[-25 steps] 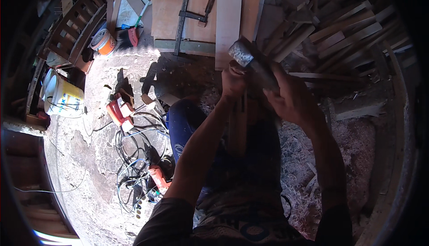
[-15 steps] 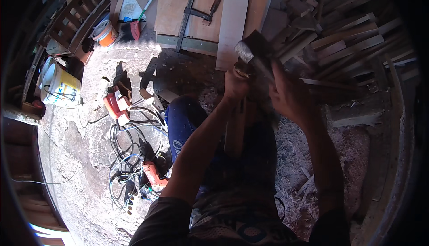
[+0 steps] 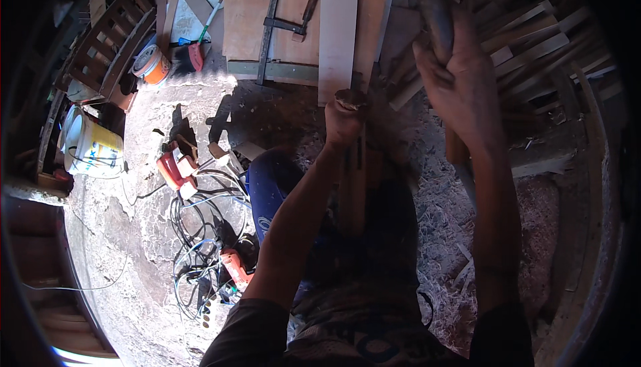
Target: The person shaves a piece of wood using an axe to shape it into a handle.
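My left hand (image 3: 344,125) is closed around the handle of a chisel (image 3: 351,98), whose worn, frayed butt pokes out above the fist. The blade is hidden beneath the hand. Under it, a narrow length of wood (image 3: 351,200) with a dark slot runs back between my legs. Up and to the right, my right hand (image 3: 464,83) grips a hammer (image 3: 435,17) by its handle. The hammer's head is partly cut off by the upper edge of the view, well apart from the chisel.
Ahead lie a pale board (image 3: 338,33) and a bar clamp (image 3: 287,25) on a wooden panel (image 3: 240,13). Offcuts (image 3: 534,47) are heaped at the right. On the left floor are red power tools (image 3: 177,170), tangled cables (image 3: 193,230), a white bucket (image 3: 97,147) and an orange bucket (image 3: 157,68).
My right hand has swung the hammer up and to the right, away from the chisel. The left hand keeps its hold, and the whole view has shifted slightly.
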Action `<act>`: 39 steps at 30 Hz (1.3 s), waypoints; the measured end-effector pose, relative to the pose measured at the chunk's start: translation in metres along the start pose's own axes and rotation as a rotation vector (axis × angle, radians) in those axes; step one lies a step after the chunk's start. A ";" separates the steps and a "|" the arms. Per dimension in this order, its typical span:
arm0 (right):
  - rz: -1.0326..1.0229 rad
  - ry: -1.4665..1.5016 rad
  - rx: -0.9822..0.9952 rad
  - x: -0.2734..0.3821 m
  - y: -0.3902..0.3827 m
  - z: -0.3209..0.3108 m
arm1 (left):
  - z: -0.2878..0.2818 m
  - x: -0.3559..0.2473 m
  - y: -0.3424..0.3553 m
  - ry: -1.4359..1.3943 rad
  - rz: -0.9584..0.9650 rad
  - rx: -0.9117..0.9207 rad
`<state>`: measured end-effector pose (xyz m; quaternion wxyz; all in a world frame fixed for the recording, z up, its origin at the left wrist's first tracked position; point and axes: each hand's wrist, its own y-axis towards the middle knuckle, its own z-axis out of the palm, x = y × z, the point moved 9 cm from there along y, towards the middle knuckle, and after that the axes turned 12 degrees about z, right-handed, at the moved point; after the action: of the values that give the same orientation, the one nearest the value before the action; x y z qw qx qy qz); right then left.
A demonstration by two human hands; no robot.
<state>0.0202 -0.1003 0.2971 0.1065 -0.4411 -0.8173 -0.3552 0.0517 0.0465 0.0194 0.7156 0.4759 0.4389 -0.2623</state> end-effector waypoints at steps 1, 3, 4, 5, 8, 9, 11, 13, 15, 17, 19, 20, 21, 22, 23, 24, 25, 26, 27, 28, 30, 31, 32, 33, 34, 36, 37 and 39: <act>0.004 -0.063 0.119 -0.008 -0.014 0.023 | -0.001 -0.004 -0.001 0.042 0.038 -0.011; 0.037 -0.187 0.369 -0.048 -0.062 0.079 | 0.021 -0.048 0.002 -0.087 0.273 0.026; 0.054 -0.239 0.507 -0.067 -0.086 0.103 | 0.029 -0.069 0.003 -0.156 0.396 0.042; 0.051 -0.181 0.530 -0.067 -0.086 0.100 | 0.026 -0.070 0.002 -0.116 0.442 0.037; 0.044 -0.028 0.522 -0.054 -0.073 0.076 | 0.018 -0.045 0.005 -0.074 0.338 0.023; 0.045 0.009 0.471 -0.043 -0.059 0.060 | 0.018 -0.022 0.010 -0.109 0.141 0.015; 0.044 0.082 0.331 -0.014 -0.026 0.023 | 0.006 0.017 0.014 -0.147 -0.122 -0.023; -0.032 0.161 0.041 0.004 0.008 -0.019 | 0.004 0.011 0.010 -0.105 -0.130 -0.038; -0.074 0.186 -0.214 0.003 0.022 -0.038 | 0.010 0.007 0.006 -0.040 -0.115 -0.020; 0.003 0.161 -0.324 -0.007 0.022 -0.026 | 0.008 0.002 0.003 0.073 -0.066 -0.001; 0.068 -0.114 0.257 -0.036 -0.021 0.053 | 0.013 -0.021 0.002 -0.107 0.135 0.006; 0.058 -0.154 0.433 -0.060 -0.055 0.088 | 0.023 -0.038 0.000 -0.111 0.255 0.036; 0.036 -0.145 0.503 -0.066 -0.067 0.095 | 0.027 -0.055 -0.002 -0.108 0.377 0.055; 0.015 -0.126 0.569 -0.073 -0.079 0.102 | 0.029 -0.075 -0.004 0.010 0.537 0.075; -0.006 -0.065 0.550 -0.068 -0.082 0.089 | 0.029 -0.088 -0.013 0.132 0.684 0.088; -0.025 -0.005 0.530 -0.062 -0.078 0.076 | 0.027 -0.071 -0.008 0.080 0.489 0.077; 0.011 0.016 0.511 -0.055 -0.068 0.063 | 0.023 -0.048 -0.012 0.034 0.284 0.069; 0.050 0.032 0.500 -0.042 -0.053 0.047 | 0.018 -0.022 -0.022 -0.016 0.073 0.054; 0.077 0.055 0.490 -0.031 -0.038 0.038 | 0.014 -0.002 -0.017 -0.060 -0.004 0.116; 0.093 0.109 0.394 -0.019 -0.018 0.024 | 0.006 0.018 0.000 -0.109 -0.072 0.176; 0.147 0.200 0.195 -0.013 0.012 -0.002 | 0.009 0.024 0.010 -0.108 -0.111 0.250; 0.138 0.157 0.137 -0.021 0.013 -0.001 | 0.014 0.015 0.008 -0.055 -0.079 0.262; 0.127 0.115 0.077 -0.033 0.008 0.010 | 0.019 0.006 0.007 -0.001 -0.043 0.274; 0.108 0.086 0.024 -0.044 0.003 0.026 | 0.016 0.002 0.006 -0.025 -0.050 0.230; 0.025 -0.081 0.272 -0.054 -0.020 0.071 | 0.011 0.001 0.003 -0.041 -0.058 0.178; 0.020 -0.140 0.580 -0.080 -0.069 0.109 | 0.018 -0.008 -0.018 -0.088 -0.063 0.184; 0.070 -0.010 0.625 -0.086 -0.070 0.111 | 0.021 -0.023 -0.026 -0.091 -0.029 0.230; 0.154 -0.048 0.546 -0.108 -0.093 0.101 | 0.028 -0.055 -0.071 -0.168 -0.044 0.310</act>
<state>0.0233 -0.1353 0.1258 0.2287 -0.4651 -0.8491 -0.1023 -0.0198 -0.0101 0.0400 0.6618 0.5472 0.3424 -0.3813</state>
